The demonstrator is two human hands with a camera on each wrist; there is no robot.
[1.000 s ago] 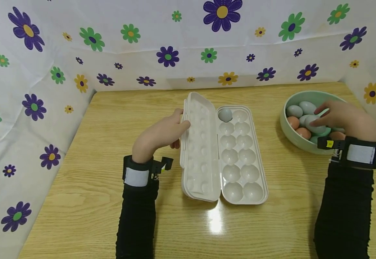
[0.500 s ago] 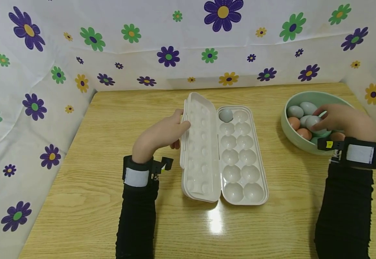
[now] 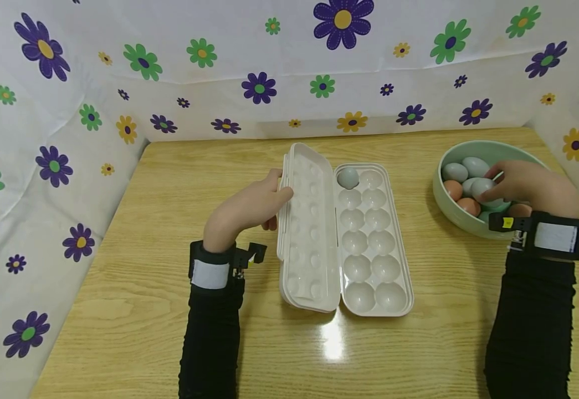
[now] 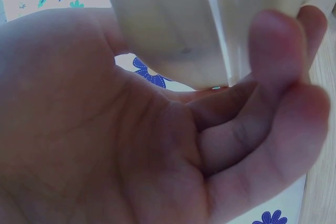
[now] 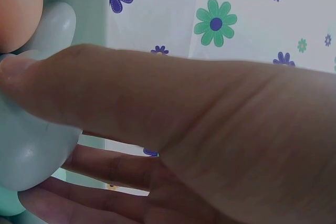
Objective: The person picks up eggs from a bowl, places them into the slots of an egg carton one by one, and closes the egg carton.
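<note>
- While our left grip [image 3: 245,210] pinches the raised lid [image 3: 309,227] of the egg box [image 3: 370,252] on the desk [image 3: 169,221], our right grip [image 3: 533,185] grasps a pale egg [image 3: 481,189] inside the bowl [image 3: 455,216].
- One bluish egg [image 3: 348,178] sits in the box's far left corner, so we judge the work barely begun.
- Eleven cups [image 3: 354,242] look unfilled, and we see more eggs [image 3: 475,167], pale, brown and green, around the held one, so most is left.

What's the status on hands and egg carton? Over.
Left hand grips raised lid. Right hand pinches pale egg in green bowl. Carton open, one seated egg. Other eggs crowd the pinched one.
</note>
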